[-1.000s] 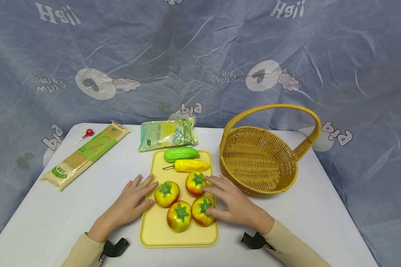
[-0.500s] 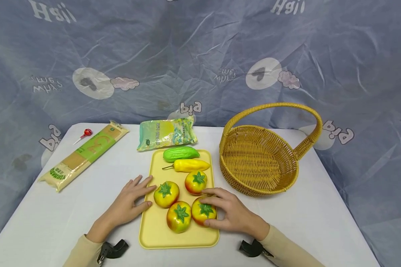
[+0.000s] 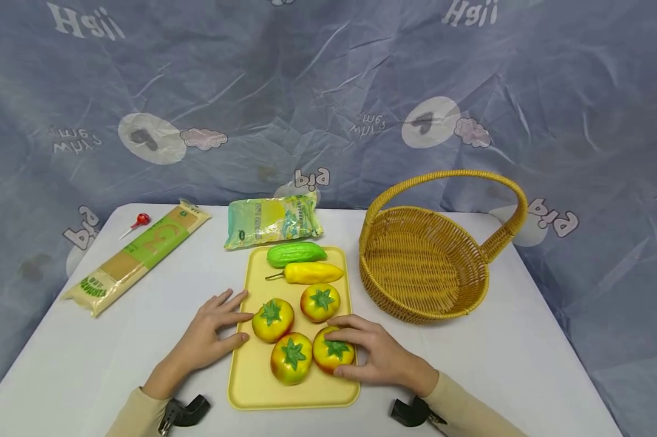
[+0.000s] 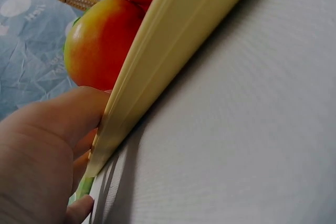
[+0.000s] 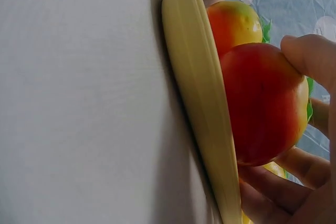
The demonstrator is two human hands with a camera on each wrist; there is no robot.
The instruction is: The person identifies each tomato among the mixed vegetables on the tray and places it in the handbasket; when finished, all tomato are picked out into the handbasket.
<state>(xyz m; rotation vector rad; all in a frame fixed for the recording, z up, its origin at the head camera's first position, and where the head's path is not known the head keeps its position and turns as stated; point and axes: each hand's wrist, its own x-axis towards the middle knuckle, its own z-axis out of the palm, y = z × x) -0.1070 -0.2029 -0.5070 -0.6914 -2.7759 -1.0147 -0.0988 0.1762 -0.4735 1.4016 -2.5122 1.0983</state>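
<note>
**One Tomato Grasped, Lift Apparently Not Begun**

The right grip [image 3: 380,355] is clamped on a red-and-yellow tomato [image 3: 330,358], thumb at the near side and fingers curled over the far side. This tomato sits in the yellow tray [image 3: 290,397], at the tray's edge nearest the right grip. The left grip [image 3: 211,334] has its fingers apart and extended at the opposite rim, holding nothing; whether a fingertip meets the left tomato [image 3: 274,320] cannot be told. A front tomato [image 3: 291,359] lies to the right grip's left; a rear tomato [image 3: 320,302], a yellow pepper [image 3: 314,273] and a green gourd [image 3: 296,254] lie beyond. Beyond and rightward, a wicker basket [image 3: 394,306] stands on the bench [image 3: 525,352]. Judged by position, the grasp is made but no lift; the tray's five other pieces are unheld.
</note>
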